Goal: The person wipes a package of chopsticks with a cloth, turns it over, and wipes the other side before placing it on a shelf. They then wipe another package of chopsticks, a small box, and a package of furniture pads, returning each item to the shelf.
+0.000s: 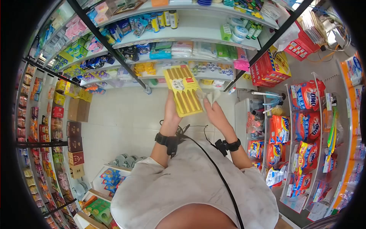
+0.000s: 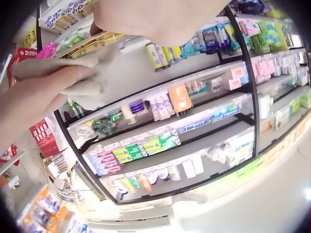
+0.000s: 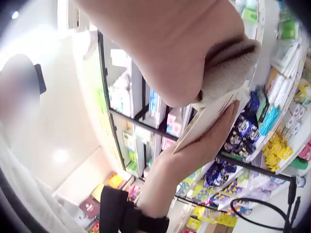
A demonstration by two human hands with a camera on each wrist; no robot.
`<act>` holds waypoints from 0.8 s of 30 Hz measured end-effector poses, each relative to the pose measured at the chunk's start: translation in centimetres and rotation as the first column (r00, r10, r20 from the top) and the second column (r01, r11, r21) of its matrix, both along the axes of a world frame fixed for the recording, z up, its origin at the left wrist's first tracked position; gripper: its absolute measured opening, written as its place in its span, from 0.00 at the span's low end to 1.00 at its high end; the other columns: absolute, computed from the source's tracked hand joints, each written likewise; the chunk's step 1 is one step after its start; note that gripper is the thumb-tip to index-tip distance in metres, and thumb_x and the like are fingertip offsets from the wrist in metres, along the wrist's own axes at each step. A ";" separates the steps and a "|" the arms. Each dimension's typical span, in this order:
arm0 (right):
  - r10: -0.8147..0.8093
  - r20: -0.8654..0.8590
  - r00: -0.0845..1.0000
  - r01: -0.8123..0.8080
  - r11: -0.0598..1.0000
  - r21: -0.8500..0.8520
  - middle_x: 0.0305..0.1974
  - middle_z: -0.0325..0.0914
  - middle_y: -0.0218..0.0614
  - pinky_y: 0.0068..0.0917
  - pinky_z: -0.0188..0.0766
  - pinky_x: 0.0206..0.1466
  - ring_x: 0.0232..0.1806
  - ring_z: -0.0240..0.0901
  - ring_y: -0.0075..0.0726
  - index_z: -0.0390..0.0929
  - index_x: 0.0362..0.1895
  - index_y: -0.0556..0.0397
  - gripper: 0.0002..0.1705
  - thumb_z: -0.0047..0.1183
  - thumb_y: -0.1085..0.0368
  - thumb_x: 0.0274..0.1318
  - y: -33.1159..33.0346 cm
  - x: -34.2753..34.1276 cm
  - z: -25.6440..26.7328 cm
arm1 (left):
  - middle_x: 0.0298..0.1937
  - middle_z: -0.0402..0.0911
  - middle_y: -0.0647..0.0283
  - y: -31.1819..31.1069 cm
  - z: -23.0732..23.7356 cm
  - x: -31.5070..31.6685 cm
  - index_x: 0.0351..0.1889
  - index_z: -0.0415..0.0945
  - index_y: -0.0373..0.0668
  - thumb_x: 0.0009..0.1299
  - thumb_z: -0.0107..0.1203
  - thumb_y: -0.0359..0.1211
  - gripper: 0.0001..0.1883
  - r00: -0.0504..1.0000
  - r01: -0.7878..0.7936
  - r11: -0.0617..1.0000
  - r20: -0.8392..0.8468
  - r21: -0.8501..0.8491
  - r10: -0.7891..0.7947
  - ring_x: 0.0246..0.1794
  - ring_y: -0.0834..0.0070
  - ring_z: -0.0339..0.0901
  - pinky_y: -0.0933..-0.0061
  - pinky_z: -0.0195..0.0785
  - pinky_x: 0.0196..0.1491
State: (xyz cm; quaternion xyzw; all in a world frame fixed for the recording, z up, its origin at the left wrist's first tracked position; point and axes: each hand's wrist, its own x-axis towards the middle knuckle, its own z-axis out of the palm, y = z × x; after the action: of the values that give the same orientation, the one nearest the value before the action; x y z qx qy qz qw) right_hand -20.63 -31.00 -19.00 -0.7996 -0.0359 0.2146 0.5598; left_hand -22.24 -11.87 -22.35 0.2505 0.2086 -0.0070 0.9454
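In the head view my left hand (image 1: 172, 110) holds a flat yellow pack (image 1: 186, 100) by its left lower edge, with its front tilted up. Two rows of brown stick shapes and a white label with dark characters show on that front. Seen from the right wrist, the left fingers (image 3: 214, 141) lie along the back of the pack (image 3: 201, 121). A greyish-beige cloth (image 1: 213, 96) is gripped in my right hand (image 1: 216, 113), right beside the pack's right edge. The right wrist view has this cloth (image 3: 228, 77) bunched under the curled right fingers, over the pack.
Ahead stand shelves (image 1: 198, 38) of household goods. Detergent bags (image 1: 280, 129) hang on a rack to the right, with red boxes (image 1: 267, 70) beyond. Packaged goods (image 1: 38, 126) line the left, above stacked cartons (image 1: 78, 110). A black cable (image 1: 217, 168) runs down the shirt.
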 end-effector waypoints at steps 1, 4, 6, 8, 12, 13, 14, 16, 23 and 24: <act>-0.064 -0.054 0.997 0.071 0.986 0.148 0.60 0.76 0.46 0.36 0.71 0.63 0.63 0.73 0.39 0.74 0.62 0.58 0.24 0.54 0.53 0.73 -1.4 -0.3 -0.5 | 0.68 0.74 0.55 -1.2 -0.1 0.1 0.74 0.61 0.41 0.87 0.31 0.49 0.28 1.000 0.027 0.998 0.001 0.055 -0.027 0.64 0.65 0.76 0.60 0.72 0.65; -0.175 -0.266 0.948 0.289 0.823 0.489 0.59 0.78 0.39 0.33 0.75 0.57 0.57 0.77 0.34 0.71 0.65 0.58 0.27 0.55 0.52 0.73 -5.5 -1.1 -3.2 | 0.68 0.74 0.56 -4.5 1.0 0.0 0.74 0.61 0.40 0.87 0.32 0.48 0.28 0.991 0.129 0.965 -0.003 0.226 -0.132 0.65 0.68 0.75 0.63 0.72 0.65; -0.177 -0.426 0.887 0.419 0.693 0.586 0.60 0.78 0.36 0.30 0.77 0.55 0.56 0.79 0.33 0.69 0.66 0.59 0.28 0.56 0.54 0.72 -8.2 -1.5 -4.2 | 0.68 0.74 0.57 -6.9 1.8 -0.8 0.75 0.61 0.39 0.87 0.33 0.48 0.28 0.973 0.223 0.917 -0.016 0.330 -0.230 0.65 0.70 0.74 0.65 0.71 0.65; -0.265 -0.413 0.871 0.469 0.698 0.541 0.61 0.78 0.37 0.29 0.77 0.57 0.59 0.78 0.31 0.70 0.66 0.59 0.27 0.58 0.57 0.71 -10.5 -1.5 -4.7 | 0.68 0.74 0.59 -9.1 2.4 -1.7 0.75 0.61 0.38 0.87 0.34 0.49 0.28 0.944 0.308 0.851 -0.026 0.425 -0.328 0.65 0.72 0.74 0.67 0.70 0.66; -0.281 -0.366 0.887 0.458 0.627 0.630 0.59 0.80 0.37 0.29 0.77 0.56 0.56 0.80 0.31 0.72 0.65 0.60 0.27 0.62 0.61 0.68 -14.0 -0.7 -5.7 | 0.68 0.74 0.59 -11.4 3.0 -4.7 0.74 0.62 0.37 0.87 0.36 0.49 0.29 0.885 0.445 0.717 -0.143 0.537 -0.443 0.65 0.74 0.73 0.70 0.68 0.66; -0.295 -0.369 0.881 0.471 0.611 0.637 0.58 0.81 0.37 0.29 0.77 0.56 0.55 0.81 0.32 0.72 0.66 0.60 0.27 0.62 0.62 0.67 -14.6 -0.4 -5.3 | 0.68 0.74 0.60 -12.0 3.3 -5.5 0.74 0.63 0.37 0.87 0.36 0.49 0.29 0.889 0.440 0.725 -0.144 0.530 -0.434 0.65 0.75 0.73 0.71 0.68 0.66; -0.309 -0.370 0.876 0.481 0.595 0.644 0.58 0.81 0.38 0.30 0.78 0.56 0.55 0.81 0.33 0.72 0.66 0.60 0.27 0.62 0.62 0.67 -15.2 -0.1 -4.9 | 0.68 0.74 0.60 -12.4 3.5 -6.1 0.74 0.63 0.36 0.87 0.36 0.48 0.29 0.894 0.433 0.735 -0.142 0.522 -0.426 0.65 0.75 0.73 0.71 0.67 0.67; -0.338 -0.352 0.873 0.486 0.546 0.682 0.58 0.81 0.39 0.31 0.79 0.56 0.54 0.82 0.35 0.71 0.66 0.59 0.27 0.63 0.63 0.66 -16.0 0.9 -4.4 | 0.68 0.74 0.60 -12.5 3.9 -6.8 0.74 0.63 0.36 0.87 0.37 0.48 0.28 0.883 0.454 0.750 -0.128 0.481 -0.452 0.65 0.76 0.72 0.71 0.67 0.67; -0.527 -0.323 0.786 0.543 0.340 0.768 0.59 0.79 0.39 0.32 0.80 0.55 0.57 0.80 0.36 0.70 0.66 0.59 0.25 0.60 0.65 0.68 -16.7 2.9 -2.4 | 0.71 0.73 0.60 -10.3 5.7 -8.6 0.76 0.62 0.37 0.86 0.39 0.47 0.29 0.791 0.548 0.634 -0.092 0.545 -0.605 0.68 0.76 0.70 0.73 0.63 0.69; -0.538 -0.300 0.788 0.529 0.342 0.776 0.59 0.78 0.39 0.31 0.80 0.56 0.57 0.80 0.36 0.70 0.66 0.59 0.25 0.60 0.65 0.69 -16.2 2.6 -2.1 | 0.72 0.72 0.61 -10.1 5.8 -9.1 0.76 0.62 0.37 0.86 0.40 0.47 0.29 0.809 0.519 0.637 -0.088 0.570 -0.581 0.69 0.76 0.69 0.73 0.62 0.70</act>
State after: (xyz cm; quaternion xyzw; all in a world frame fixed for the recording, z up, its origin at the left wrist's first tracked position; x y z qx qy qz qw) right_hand -17.98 -47.21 -21.07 -0.4032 0.1272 -0.0270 0.9058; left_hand -31.33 -21.92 -16.57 0.5718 0.0655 -0.2191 0.7879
